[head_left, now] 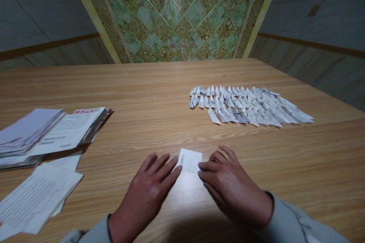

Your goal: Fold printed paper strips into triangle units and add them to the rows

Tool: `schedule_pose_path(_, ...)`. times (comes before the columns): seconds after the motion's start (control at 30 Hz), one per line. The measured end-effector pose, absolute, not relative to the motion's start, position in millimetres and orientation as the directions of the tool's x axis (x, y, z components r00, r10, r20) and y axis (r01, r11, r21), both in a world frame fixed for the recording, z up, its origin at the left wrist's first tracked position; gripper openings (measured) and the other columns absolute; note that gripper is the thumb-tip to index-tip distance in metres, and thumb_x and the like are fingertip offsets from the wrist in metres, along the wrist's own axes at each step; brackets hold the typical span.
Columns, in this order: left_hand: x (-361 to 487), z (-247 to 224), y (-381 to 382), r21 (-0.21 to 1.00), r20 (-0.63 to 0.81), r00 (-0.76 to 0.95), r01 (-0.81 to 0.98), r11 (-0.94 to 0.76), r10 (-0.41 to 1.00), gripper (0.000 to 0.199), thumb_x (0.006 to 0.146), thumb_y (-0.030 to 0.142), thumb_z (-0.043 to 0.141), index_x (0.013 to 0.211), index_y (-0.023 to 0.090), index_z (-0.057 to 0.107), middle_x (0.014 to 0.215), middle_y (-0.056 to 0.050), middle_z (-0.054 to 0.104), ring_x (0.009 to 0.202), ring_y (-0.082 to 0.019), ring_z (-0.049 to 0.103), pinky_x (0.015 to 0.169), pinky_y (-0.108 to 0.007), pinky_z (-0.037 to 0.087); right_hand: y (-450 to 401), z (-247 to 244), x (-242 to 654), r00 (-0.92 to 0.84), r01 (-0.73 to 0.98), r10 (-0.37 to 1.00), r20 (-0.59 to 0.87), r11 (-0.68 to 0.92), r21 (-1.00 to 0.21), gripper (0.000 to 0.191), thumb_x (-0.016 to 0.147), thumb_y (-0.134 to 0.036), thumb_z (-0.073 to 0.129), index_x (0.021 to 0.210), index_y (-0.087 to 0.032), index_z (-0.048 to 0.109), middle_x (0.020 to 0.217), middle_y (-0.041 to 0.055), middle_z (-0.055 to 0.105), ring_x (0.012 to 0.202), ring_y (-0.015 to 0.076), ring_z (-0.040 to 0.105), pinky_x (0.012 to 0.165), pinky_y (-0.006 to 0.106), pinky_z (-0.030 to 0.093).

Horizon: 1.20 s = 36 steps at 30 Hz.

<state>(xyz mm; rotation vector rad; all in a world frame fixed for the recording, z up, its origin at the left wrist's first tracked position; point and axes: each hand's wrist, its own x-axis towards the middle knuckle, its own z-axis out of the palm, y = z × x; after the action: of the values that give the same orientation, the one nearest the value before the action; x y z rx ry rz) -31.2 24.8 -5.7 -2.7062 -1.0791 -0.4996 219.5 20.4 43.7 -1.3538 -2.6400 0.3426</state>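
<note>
Small white paper (190, 160) lies flat on the wooden surface (137, 121), between the two hands, with dark print near its left edge. At the far left, a stack of papers (25, 133) sits in an uneven pile, one printed sheet (67, 131) with reddish marks along its top leaning over the right of it. Just nearer, loose printed sheets (40, 193) overlap at angles. Next comes the left hand (151, 186), palm down below a grey cuff, its grip open with the fingers slightly apart and the fingertips at the small paper's left edge. Across from it, the right hand (228, 180) has its fingers bent, two tips at the paper's right edge; whether that grip pinches the paper or only touches it, I cannot tell. Beyond the right hand, many folded paper pieces (242, 106) stand close together in three rows, reaching farther right.
</note>
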Motion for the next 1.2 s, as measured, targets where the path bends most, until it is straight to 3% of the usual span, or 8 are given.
schedule_pose_path(0.2,-29,-6,26,-0.009,0.437,0.663,0.679,-0.734,0.608,0.035,0.103,0.023,0.035,0.116,0.022,0.068,0.121,-0.005,0.071,0.114,-0.027,0.059,0.104,-0.049,0.035,23,43,222,-0.572,0.772,0.816,0.088,0.571,-0.278,0.019,0.089,-0.02,0.065,0.07,-0.022,0.066,0.076,-0.0021,0.069,0.086,0.019,0.054,0.105,0.046,0.021)
schedule_pose_path(0.33,-22,-6,29,0.063,0.448,0.642,0.671,-0.739,0.622,0.029,0.101,0.021,0.041,0.109,0.019,0.069,0.121,-0.006,0.071,0.112,-0.026,0.06,0.104,-0.05,0.036,32,33,226,-0.323,0.884,0.933,0.16,0.357,-0.301,0.021,0.091,-0.025,0.063,0.072,-0.02,0.067,0.074,0.0019,0.066,0.085,0.0209,0.053,0.093,0.041,0.03)
schedule_pose_path(0.5,-19,-9,31,0.103,0.423,0.662,0.644,-0.758,0.619,0.029,0.101,0.02,0.041,0.114,0.019,0.067,0.123,-0.008,0.07,0.113,-0.027,0.061,0.102,-0.052,0.039,37,17,220,-0.188,0.865,0.968,0.163,0.242,-0.44,0.013,0.082,-0.031,0.073,0.081,-0.02,0.065,0.08,0.0016,0.066,0.086,0.0222,0.054,0.08,0.037,0.03)
schedule_pose_path(0.63,-19,-10,32,0.118,0.379,0.664,0.655,-0.746,0.644,0.03,0.1,0.019,0.042,0.121,0.019,0.064,0.127,-0.01,0.067,0.117,-0.029,0.059,0.102,-0.055,0.04,35,12,213,-0.143,0.826,0.981,0.132,0.192,-0.53,0.017,0.079,-0.026,0.074,0.075,-0.019,0.059,0.074,-0.0009,0.062,0.079,0.0199,0.053,0.074,0.033,0.029)
schedule_pose_path(0.77,-18,-6,31,0.134,0.441,0.634,0.653,-0.745,0.635,0.029,0.099,0.017,0.045,0.124,0.018,0.06,0.128,-0.012,0.066,0.115,-0.027,0.059,0.1,-0.05,0.044,33,15,209,-0.204,0.779,0.957,0.206,0.286,-0.558,0.019,0.081,-0.015,0.071,0.07,-0.018,0.055,0.071,-0.0019,0.061,0.077,0.0181,0.052,0.073,0.031,0.028)
schedule_pose_path(0.93,-13,2,24,0.136,0.598,0.487,0.721,-0.679,0.637,0.036,0.094,0.016,0.056,0.129,0.02,0.053,0.125,-0.014,0.062,0.105,-0.025,0.06,0.084,-0.038,0.049,27,23,205,-0.335,0.791,0.838,0.431,0.498,-0.354,0.014,0.077,-0.007,0.067,0.077,-0.018,0.058,0.077,0.0017,0.063,0.08,0.0201,0.05,0.083,0.037,0.029)
schedule_pose_path(1.07,-3,1,23,0.16,0.528,0.522,0.714,-0.682,0.67,0.021,0.094,0.018,0.056,0.115,0.02,0.06,0.117,-0.012,0.064,0.1,-0.025,0.06,0.081,-0.038,0.047,22,21,200,-0.438,0.791,0.813,0.384,0.552,-0.264,0.012,0.078,-0.011,0.068,0.08,-0.019,0.059,0.081,0.003,0.064,0.083,0.0215,0.049,0.086,0.039,0.029)
schedule_pose_path(1.2,-1,-3,24,0.234,0.438,0.559,0.685,-0.69,0.704,0.012,0.097,0.017,0.051,0.094,0.019,0.063,0.105,-0.007,0.068,0.09,-0.022,0.059,0.075,-0.035,0.044,21,19,200,-0.489,0.766,0.837,0.245,0.546,-0.338,0.012,0.081,-0.016,0.07,0.088,-0.02,0.06,0.087,0.0022,0.065,0.086,0.0214,0.049,0.086,0.037,0.03)
